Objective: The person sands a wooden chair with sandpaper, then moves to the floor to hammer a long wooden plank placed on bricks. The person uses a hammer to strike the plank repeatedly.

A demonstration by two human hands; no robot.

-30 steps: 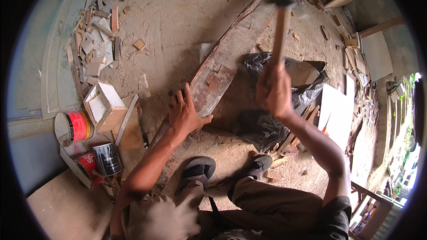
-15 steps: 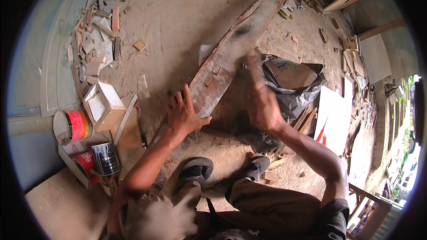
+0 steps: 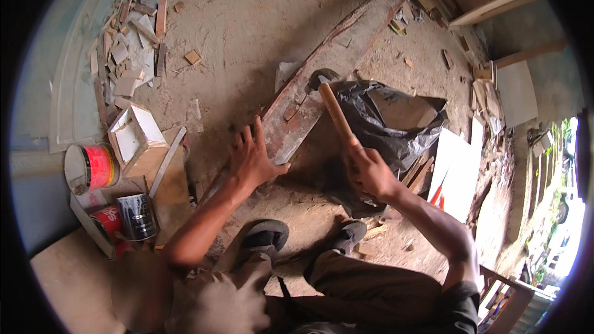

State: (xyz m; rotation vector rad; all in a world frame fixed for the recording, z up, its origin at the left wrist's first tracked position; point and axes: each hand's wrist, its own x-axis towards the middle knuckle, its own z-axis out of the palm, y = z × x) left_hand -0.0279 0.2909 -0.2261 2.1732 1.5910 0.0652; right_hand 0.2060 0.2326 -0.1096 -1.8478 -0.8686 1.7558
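A long, worn wooden plank [image 3: 354,51] with rough, bark-like edges slants from near my feet to the far right. My left hand [image 3: 250,159] lies across its near part with fingers spread, touching the wood. My right hand [image 3: 371,173] is wrapped round the wooden handle of a hammer [image 3: 337,111]. The dark hammer head is at the plank's upper face, beyond my left hand; whether it touches cannot be made out. A small sliver-like piece [image 3: 301,110] lies on the plank between the hammer head and my left hand.
A black plastic bag [image 3: 402,139] stands right of the plank, beside a white sheet [image 3: 455,173] with a red-handled tool [image 3: 437,196]. At left are paint cans [image 3: 136,216], an open wooden box [image 3: 139,142] and scattered offcuts [image 3: 127,83]. My shoes [image 3: 266,235] are close to the plank.
The hammer, blurred and farther right before, has swung left so its head is now over the plank. My right hand has shifted slightly down. My left hand keeps its place on the wood.
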